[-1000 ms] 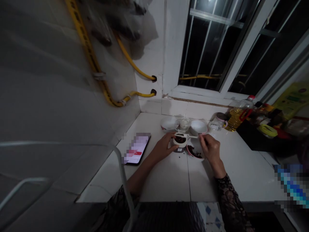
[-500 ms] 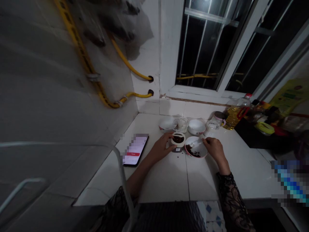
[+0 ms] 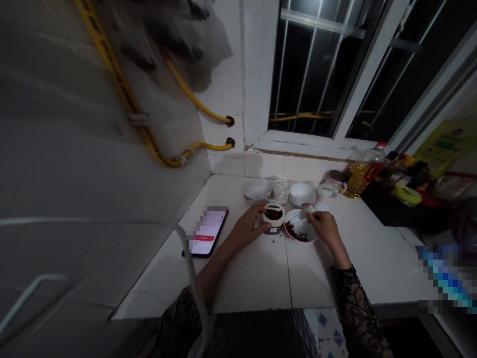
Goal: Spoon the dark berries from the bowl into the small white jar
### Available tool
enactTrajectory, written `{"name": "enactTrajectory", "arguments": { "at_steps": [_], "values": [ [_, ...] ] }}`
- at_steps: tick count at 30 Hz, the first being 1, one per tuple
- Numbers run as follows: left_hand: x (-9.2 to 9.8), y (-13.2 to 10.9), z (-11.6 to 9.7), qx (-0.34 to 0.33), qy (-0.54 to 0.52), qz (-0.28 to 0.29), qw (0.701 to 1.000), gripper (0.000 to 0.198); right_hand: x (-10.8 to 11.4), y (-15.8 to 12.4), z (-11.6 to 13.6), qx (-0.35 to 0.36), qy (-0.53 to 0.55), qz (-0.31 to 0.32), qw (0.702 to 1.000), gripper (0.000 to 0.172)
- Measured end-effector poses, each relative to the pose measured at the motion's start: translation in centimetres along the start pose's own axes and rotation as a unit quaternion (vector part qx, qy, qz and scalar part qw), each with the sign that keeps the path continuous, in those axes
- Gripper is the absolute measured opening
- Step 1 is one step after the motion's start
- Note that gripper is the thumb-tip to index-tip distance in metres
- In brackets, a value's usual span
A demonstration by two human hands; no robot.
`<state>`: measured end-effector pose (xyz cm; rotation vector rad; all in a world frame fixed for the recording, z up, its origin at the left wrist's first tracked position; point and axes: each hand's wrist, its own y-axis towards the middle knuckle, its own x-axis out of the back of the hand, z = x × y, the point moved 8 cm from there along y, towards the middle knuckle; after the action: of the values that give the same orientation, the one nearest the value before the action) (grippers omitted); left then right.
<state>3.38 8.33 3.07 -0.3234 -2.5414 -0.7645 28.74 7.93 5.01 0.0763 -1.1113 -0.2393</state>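
My left hand (image 3: 248,227) is closed around the side of a small pale-rimmed jar (image 3: 273,229), which stands on the counter. Dark grainy stuff fills the open jar. Just right of it is a white bowl (image 3: 312,235) with dark crumb-like bits (image 3: 295,233) heaped toward its left side. Over the bowl's right rim, my right hand (image 3: 325,229) pinches a small pale spoon (image 3: 298,222). The spoon's far end is down in the bowl; what it carries is too small to make out.
Behind stand two white bowls (image 3: 257,189) (image 3: 302,195), glass jars (image 3: 279,191) and a mug (image 3: 337,181). A phone (image 3: 208,233) lies left. An oil bottle (image 3: 359,174) and a dark condiment box (image 3: 380,206) are at right. A white wire bar (image 3: 192,273) crosses the near left.
My right hand has moved slightly left, bringing the spoon further over the bowl. My left hand stays on the jar. The whole view has shifted a little.
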Motion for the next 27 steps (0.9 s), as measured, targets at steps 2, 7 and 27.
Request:
{"name": "enactTrajectory", "arguments": {
  "at_steps": [2, 7, 27],
  "values": [
    [-0.05, 0.03, 0.06, 0.001, 0.002, 0.001, 1.0, 0.028, 0.03, -0.03, 0.08, 0.005, 0.001, -0.004, 1.0, 0.039],
    [-0.08, 0.08, 0.25, 0.003, 0.001, -0.002, 1.0, 0.029, -0.13, -0.12, 0.12, 0.008, -0.034, -0.021, 0.999, 0.037],
    [0.09, 0.01, 0.0, -0.011, 0.004, -0.011, 1.0, 0.029, -0.11, -0.18, -0.25, 0.02, 0.063, -0.025, 0.997, 0.043]
  ]
}}
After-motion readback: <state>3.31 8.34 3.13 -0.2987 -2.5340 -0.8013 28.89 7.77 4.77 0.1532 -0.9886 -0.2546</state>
